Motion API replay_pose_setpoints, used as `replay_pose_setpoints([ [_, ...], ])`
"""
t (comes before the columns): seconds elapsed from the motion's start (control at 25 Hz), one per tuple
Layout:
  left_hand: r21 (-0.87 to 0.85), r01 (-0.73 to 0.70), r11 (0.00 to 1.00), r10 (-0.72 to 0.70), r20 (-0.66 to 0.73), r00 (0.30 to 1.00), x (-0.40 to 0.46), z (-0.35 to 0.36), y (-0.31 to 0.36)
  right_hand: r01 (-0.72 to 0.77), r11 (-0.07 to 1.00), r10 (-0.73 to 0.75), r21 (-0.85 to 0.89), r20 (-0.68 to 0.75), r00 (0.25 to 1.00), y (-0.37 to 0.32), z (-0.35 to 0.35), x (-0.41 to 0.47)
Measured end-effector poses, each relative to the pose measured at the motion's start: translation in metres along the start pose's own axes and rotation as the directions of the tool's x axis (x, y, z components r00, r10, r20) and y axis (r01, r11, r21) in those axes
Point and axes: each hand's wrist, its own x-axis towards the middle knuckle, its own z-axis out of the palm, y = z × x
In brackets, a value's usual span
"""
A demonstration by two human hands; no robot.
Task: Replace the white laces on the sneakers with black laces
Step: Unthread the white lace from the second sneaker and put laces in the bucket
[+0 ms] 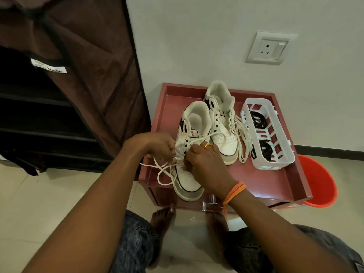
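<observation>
Two white sneakers stand on a low red table (266, 180). The near sneaker (189, 180) is at the table's front left, its white lace (163, 174) partly pulled out and looping off its left side. My left hand (157, 144) grips the lace at the sneaker's left side. My right hand (204, 160) pinches the lace over the lower eyelets. The far sneaker (222, 119) has its eyelets bare, and a loose white lace (241, 138) lies along its right side. Black laces (258, 121) lie coiled in a white slotted basket (275, 162) at the table's right.
A brown fabric shoe rack (69, 85) stands at the left, close to the table. An orange bucket (319, 182) sits on the floor behind the table's right corner. A wall socket (269, 48) is above. My bare feet (161, 219) rest on the tiled floor under the table's front edge.
</observation>
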Motion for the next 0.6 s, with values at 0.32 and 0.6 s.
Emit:
replay_pose_setpoints([
  [0.32, 0.213, 0.234, 0.949, -0.258, 0.095, 0.961, -0.012, -0.005, 0.008, -0.193, 0.914, 0.124, 0.358, 0.205, 0.971, 0.067, -0.063, 0.000],
  [0.6, -0.041, 0.136, 0.990, -0.141, -0.385, 0.912, 0.002, 0.002, 0.019, -0.331, 0.920, 0.338, 0.211, 0.001, 0.941, 0.052, -0.055, -0.008],
])
